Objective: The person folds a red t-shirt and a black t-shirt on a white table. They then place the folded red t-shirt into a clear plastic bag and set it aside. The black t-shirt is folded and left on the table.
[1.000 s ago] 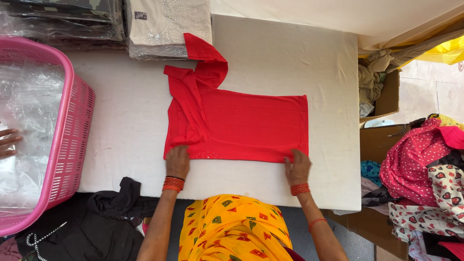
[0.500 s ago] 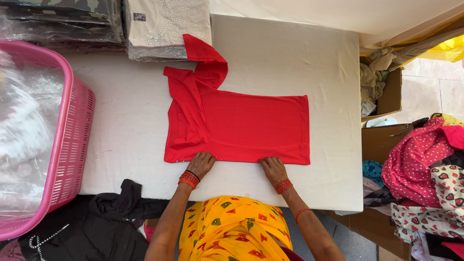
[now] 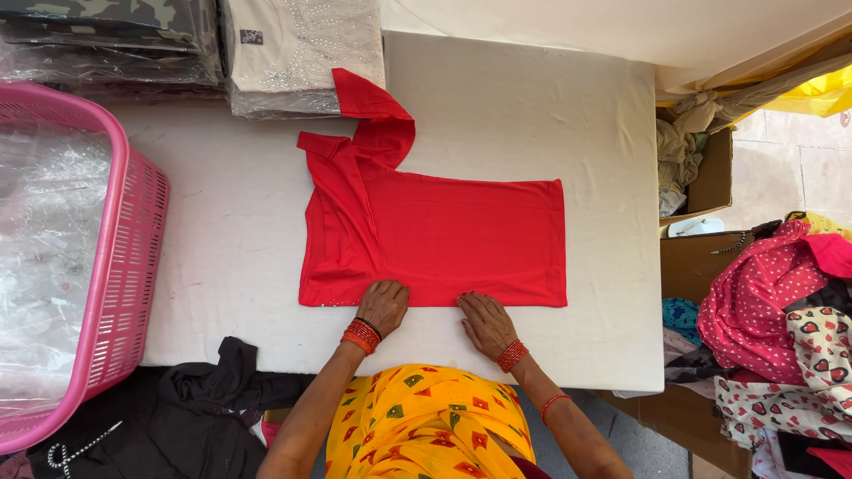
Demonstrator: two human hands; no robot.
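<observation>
my left hand (image 3: 383, 306) lies flat, fingers together, on the near edge of the red shirt (image 3: 444, 239). my right hand (image 3: 485, 324) lies flat too, fingers a little spread, with just the fingertips touching that same edge. neither hand pinches anything; both only press down

the red shirt is in the middle of the white table (image 3: 550, 106), folded into a long shape. its collar and one sleeve stick up toward 11 o'clock, almost touching the pile of wrapped clothes (image 3: 306, 53) at 12 o'clock. the pink basket (image 3: 124, 266) sits at 9 o'clock, well apart from the shirt. a black cloth (image 3: 213, 399) hangs near my left arm at 7 o'clock, and bright dotted clothes (image 3: 781, 302) are heaped at 3 o'clock

i think the shirt is light and very soft. it looks floppy, so it would sag if i lifted it by one spot. the cloth looks smooth and may slide on the table. the best places to hold it seem to be the two near corners, or the folded edge under my hands
</observation>
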